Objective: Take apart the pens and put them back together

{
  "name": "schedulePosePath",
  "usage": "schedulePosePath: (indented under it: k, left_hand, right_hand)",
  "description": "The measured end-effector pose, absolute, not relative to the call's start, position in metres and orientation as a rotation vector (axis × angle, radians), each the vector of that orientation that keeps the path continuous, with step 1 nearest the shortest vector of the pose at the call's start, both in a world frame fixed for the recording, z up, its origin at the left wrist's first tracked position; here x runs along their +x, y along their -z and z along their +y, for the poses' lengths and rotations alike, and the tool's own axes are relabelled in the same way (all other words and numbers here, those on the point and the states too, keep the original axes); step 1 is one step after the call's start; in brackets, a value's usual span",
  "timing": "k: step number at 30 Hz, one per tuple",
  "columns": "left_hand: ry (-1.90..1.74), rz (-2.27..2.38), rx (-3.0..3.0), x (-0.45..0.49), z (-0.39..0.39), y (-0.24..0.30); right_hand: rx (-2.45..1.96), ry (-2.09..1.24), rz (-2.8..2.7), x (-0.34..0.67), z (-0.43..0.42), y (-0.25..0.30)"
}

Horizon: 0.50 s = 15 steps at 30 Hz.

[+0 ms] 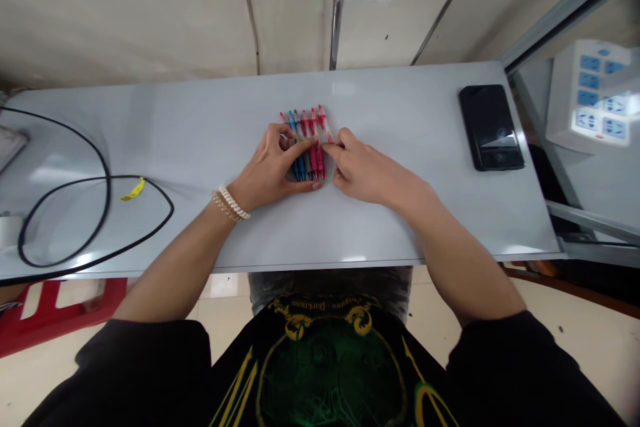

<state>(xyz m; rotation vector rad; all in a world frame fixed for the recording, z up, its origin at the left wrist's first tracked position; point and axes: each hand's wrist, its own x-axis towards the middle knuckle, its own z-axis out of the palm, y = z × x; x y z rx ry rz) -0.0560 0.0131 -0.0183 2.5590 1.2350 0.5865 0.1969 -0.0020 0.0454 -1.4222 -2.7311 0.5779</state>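
A row of several slim pens [314, 159] in blue, grey, red and pink lies side by side on the grey-white table, tips toward me. My left hand [270, 163], wearing a white coiled band and a beaded bracelet, is around the row from its left. Its index finger crosses the barrels, the thumb stretches along the near ends, and other fingers curl at the left side. At the right end a pink-and-clear pen [325, 121] slants away from the rest. My right hand [357, 163] has curled fingers, its index fingertip and thumb at this pen's near end.
A black phone-like device [491, 128] lies at the table's right. A looped black cable [107, 180] with a yellow tag [133, 189] covers the left part. Behind the table [400, 233] stands a wall; a white socket panel [590, 93] is far right, a red stool [95, 300] below left.
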Motion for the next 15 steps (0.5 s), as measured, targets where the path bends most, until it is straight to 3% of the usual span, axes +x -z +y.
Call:
schedulePosePath:
  k: [15]
  left_hand:
    - [-0.566, 1.236, 2.523, -0.055, 0.012, 0.016]
  right_hand:
    - [-1.227, -0.811, -2.571, 0.21, 0.008, -0.035]
